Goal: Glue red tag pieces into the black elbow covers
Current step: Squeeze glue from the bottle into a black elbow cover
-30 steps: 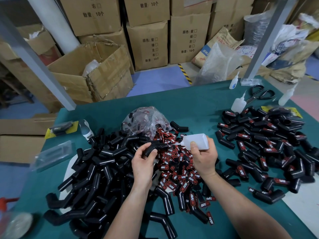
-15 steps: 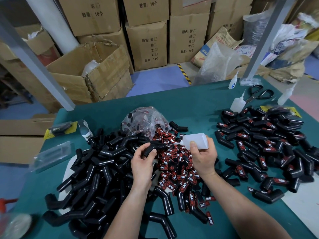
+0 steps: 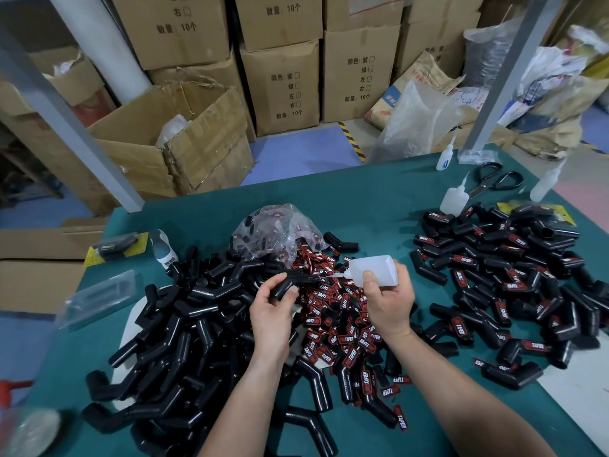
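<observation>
My left hand (image 3: 272,311) grips a black elbow cover (image 3: 293,282) above the table's middle. My right hand (image 3: 389,301) holds a white glue bottle (image 3: 374,270) on its side, its thin nozzle touching the cover's upper face. Under both hands lies a heap of red tag pieces (image 3: 339,321) printed TAPER. A big pile of plain black elbow covers (image 3: 171,334) fills the left side. On the right lies a pile of covers with red tags on them (image 3: 514,282).
A clear plastic bag (image 3: 276,232) with more tags sits behind the heap. Spare glue bottles (image 3: 454,199) and scissors (image 3: 494,179) lie at the far right of the green table (image 3: 362,199). Cardboard boxes (image 3: 184,136) stand beyond its far edge.
Both hands stay almost where they were. The bottle's nozzle remains against the cover held in my left hand.
</observation>
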Action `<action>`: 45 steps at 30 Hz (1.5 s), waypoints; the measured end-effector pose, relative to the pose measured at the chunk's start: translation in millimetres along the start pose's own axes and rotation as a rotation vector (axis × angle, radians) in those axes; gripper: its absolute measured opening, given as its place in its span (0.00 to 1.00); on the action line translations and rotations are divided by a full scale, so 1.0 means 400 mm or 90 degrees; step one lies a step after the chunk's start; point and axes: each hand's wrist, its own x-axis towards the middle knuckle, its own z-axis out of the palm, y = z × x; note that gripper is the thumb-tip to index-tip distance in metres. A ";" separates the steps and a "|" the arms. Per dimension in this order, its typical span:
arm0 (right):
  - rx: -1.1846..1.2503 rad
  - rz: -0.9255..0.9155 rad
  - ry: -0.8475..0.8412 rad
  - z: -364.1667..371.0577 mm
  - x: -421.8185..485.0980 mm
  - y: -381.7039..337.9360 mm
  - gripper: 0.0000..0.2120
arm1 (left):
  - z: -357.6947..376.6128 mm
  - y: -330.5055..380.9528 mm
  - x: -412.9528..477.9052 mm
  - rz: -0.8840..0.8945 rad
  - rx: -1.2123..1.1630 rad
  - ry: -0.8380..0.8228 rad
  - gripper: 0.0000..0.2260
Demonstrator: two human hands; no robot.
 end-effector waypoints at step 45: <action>-0.015 0.015 0.020 -0.002 0.000 0.002 0.10 | -0.006 -0.015 0.010 0.024 0.004 0.011 0.16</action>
